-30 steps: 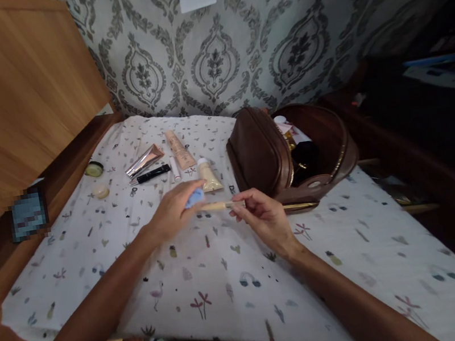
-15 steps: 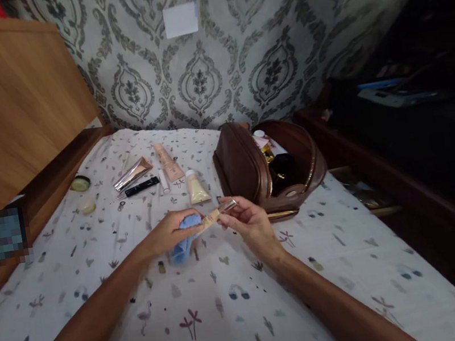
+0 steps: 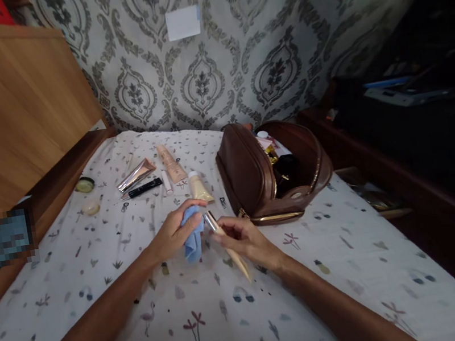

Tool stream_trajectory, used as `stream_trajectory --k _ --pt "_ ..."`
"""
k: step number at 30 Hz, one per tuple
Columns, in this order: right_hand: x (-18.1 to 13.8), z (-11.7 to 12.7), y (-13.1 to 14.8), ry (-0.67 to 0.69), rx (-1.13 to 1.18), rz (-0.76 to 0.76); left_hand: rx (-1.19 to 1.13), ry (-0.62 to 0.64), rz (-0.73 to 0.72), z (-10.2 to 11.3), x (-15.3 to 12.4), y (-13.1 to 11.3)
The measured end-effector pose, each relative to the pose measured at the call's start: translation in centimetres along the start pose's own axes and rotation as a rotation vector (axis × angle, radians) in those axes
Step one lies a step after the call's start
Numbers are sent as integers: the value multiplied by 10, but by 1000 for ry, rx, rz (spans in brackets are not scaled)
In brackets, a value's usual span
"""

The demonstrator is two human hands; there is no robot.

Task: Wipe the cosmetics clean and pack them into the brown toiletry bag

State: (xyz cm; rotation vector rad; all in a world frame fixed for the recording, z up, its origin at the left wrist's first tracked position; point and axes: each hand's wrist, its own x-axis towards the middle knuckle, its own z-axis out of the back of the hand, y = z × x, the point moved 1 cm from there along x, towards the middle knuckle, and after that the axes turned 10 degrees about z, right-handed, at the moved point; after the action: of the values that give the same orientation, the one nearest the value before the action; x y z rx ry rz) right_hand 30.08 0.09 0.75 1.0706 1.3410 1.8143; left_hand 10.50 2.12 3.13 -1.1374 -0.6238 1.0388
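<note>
My left hand (image 3: pixel 175 233) is closed on a small blue cloth (image 3: pixel 192 239) that hangs down from its fingers. My right hand (image 3: pixel 245 240) pinches a slim beige cosmetic tube (image 3: pixel 230 250) with a silver cap, held slanted with the cap end up against the cloth. Both hands hover just above a white printed sheet (image 3: pixel 214 305). An open brown leather pouch (image 3: pixel 254 175) stands just beyond my right hand, with small items inside.
Several cosmetics lie in a row past my hands: a rose-gold tube (image 3: pixel 135 174), a black pen-like stick (image 3: pixel 144 188), a peach tube (image 3: pixel 171 163), a cream tube (image 3: pixel 199 187). Two small round jars (image 3: pixel 84 185) sit at the left by a wooden board (image 3: pixel 6 113). Dark furniture stands right.
My right hand has turned the beige tube, swinging its long end down toward me and its silver cap to the cloth. My left hand shifted the blue cloth slightly right.
</note>
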Motion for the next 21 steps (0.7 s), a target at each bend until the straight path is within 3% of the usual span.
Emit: stream_trajectory --k 5,9,14,21 --pt "-2 -3 -4 77 -329 78 43 114 22 -1 0 0" --pt "-3 -4 -3 120 -372 138 -49 171 88 2 -1 1" --pt "-5 -3 -3 124 -307 125 -88 174 124 3 -2 -1" --pt "-7 -4 -13 40 137 -81 -15 159 66 11 -1 -1"
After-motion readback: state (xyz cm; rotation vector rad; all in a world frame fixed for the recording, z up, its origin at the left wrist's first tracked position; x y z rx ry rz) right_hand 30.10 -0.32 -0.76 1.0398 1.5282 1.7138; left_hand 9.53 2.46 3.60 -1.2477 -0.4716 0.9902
